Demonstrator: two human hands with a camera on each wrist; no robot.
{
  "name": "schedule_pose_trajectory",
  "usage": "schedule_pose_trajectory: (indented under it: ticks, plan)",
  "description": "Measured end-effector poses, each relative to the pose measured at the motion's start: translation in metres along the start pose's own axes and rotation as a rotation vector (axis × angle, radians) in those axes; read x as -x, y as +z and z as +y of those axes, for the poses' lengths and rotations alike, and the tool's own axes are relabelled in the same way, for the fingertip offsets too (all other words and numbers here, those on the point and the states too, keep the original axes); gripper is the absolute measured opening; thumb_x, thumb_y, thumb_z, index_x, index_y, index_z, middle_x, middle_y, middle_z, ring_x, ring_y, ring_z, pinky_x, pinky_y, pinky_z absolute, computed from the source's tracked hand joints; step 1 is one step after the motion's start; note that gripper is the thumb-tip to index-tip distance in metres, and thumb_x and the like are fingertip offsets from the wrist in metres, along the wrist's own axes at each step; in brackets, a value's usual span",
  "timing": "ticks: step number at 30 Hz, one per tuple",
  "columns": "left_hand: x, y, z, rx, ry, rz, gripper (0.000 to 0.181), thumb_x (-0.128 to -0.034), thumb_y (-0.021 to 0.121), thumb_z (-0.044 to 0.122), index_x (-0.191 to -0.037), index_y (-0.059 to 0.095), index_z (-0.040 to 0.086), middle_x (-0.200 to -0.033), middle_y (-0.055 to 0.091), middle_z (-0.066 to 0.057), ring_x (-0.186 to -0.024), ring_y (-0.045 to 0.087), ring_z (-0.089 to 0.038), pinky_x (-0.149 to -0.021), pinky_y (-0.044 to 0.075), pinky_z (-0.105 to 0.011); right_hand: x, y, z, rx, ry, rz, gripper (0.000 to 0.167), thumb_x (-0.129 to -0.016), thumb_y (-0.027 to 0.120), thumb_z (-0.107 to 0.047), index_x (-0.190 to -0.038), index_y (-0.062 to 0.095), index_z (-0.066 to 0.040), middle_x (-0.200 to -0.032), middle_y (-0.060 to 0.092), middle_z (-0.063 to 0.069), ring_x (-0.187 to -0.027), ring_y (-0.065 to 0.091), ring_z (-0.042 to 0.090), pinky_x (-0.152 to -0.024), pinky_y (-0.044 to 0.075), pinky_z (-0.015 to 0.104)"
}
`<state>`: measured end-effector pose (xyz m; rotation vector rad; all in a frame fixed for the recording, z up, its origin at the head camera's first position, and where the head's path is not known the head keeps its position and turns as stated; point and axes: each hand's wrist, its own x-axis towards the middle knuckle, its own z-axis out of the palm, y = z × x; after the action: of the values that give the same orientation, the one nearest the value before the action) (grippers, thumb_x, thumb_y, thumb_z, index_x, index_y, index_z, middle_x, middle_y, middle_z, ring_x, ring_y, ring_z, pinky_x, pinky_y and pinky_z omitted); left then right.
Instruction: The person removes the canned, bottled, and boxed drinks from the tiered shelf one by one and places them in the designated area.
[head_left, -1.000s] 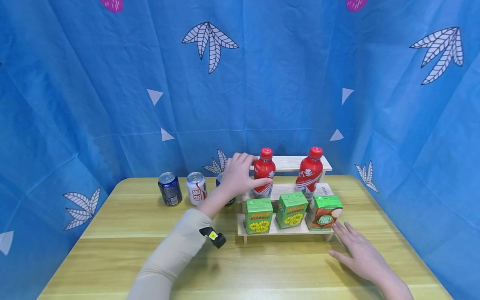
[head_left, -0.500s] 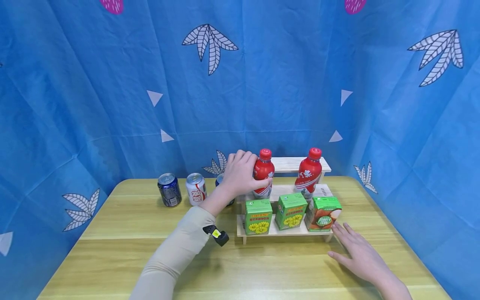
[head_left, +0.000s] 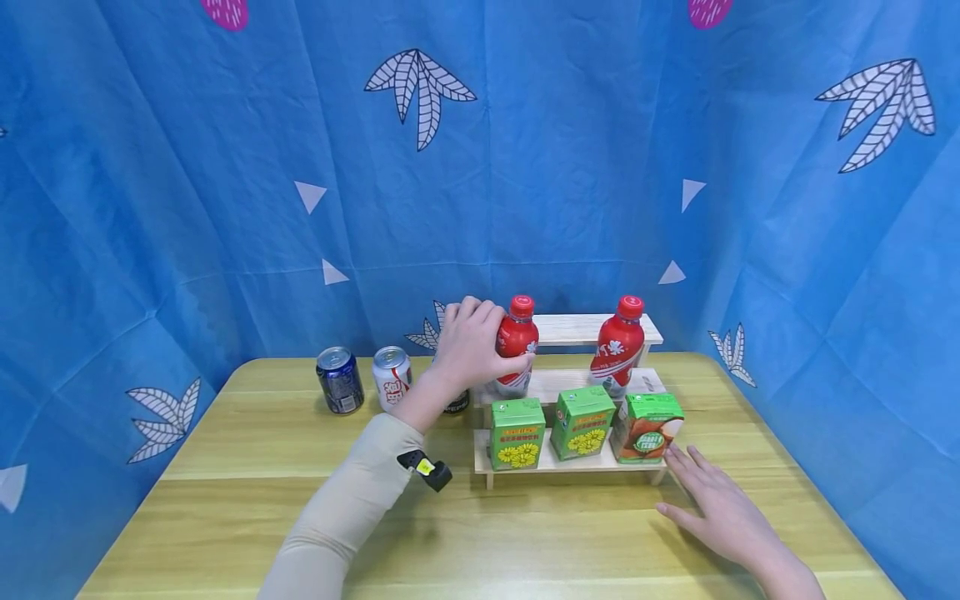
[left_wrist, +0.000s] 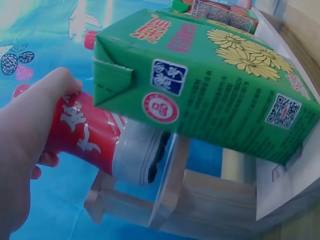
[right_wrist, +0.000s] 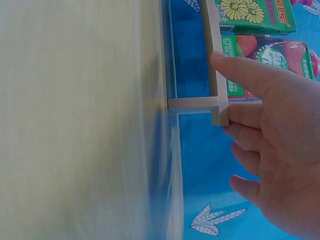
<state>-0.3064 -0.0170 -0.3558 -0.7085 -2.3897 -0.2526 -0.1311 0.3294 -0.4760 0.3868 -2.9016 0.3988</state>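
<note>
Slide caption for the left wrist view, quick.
Left hand grips a red bottle behind a green drink carton.

Left of centre in the head frame we count three cans: one blue can (head_left: 340, 381), one white can (head_left: 391, 380) and one dark can (head_left: 457, 405), mostly hidden. Right of centre we count two red bottles (head_left: 618, 345), two flower-printed green cartons (head_left: 584, 422), one brown-and-green carton (head_left: 648, 428) and one three-tiered wooden rack (head_left: 573, 330). Across the lower half we count one worktop (head_left: 540, 533).
</note>
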Motion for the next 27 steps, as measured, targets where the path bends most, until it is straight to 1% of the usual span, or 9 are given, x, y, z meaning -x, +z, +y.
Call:
schedule_pose_trajectory:
  ticks: [4, 14, 20, 27]
  plan:
    - [0.003, -0.006, -0.005, 0.004, -0.013, 0.015, 0.055, -0.0743, 0.061, 0.066, -0.101, 0.059, 0.017, -0.101, 0.063, 0.001, -0.101, 0.048, -0.018, -0.083, 0.039, -0.040, 0.000, 0.000, 0.000, 0.009, -0.008, 0.005, 0.077, -0.087, 0.067, -0.046, -0.144, 0.043, 0.000, -0.151, 0.040, 0.021, -0.137, 0.037, 0.047, -0.099, -0.017, 0.001]
    - [0.012, -0.022, -0.019, -0.003, -0.058, 0.042, 0.057, -0.0730, 0.065, 0.065, -0.102, 0.059, 0.017, -0.101, 0.062, 0.001, -0.102, 0.047, -0.018, -0.084, 0.038, -0.041, 0.000, -0.001, 0.000, -0.004, -0.003, -0.002, 0.077, -0.087, 0.067, -0.046, -0.144, 0.042, 0.000, -0.151, 0.039, 0.022, -0.137, 0.036, 0.047, -0.099, -0.018, 0.003]
    - [0.019, -0.034, -0.026, 0.000, -0.089, 0.043, 0.058, -0.0732, 0.065, 0.065, -0.103, 0.060, 0.016, -0.102, 0.061, 0.000, -0.104, 0.047, -0.019, -0.085, 0.038, -0.042, 0.000, -0.001, 0.000, -0.008, 0.007, -0.010, 0.077, -0.088, 0.066, -0.046, -0.145, 0.042, 0.000, -0.152, 0.039, 0.022, -0.138, 0.035, 0.047, -0.099, -0.018, 0.003]
    - [0.032, -0.050, -0.038, -0.003, -0.102, 0.053, 0.062, -0.0721, 0.067, 0.066, -0.103, 0.060, 0.013, -0.103, 0.062, -0.002, -0.104, 0.046, -0.021, -0.087, 0.037, -0.044, 0.000, -0.001, -0.001, -0.008, 0.003, -0.001, 0.078, -0.088, 0.066, -0.047, -0.145, 0.042, 0.000, -0.151, 0.040, 0.022, -0.138, 0.035, 0.046, -0.101, -0.018, 0.004]
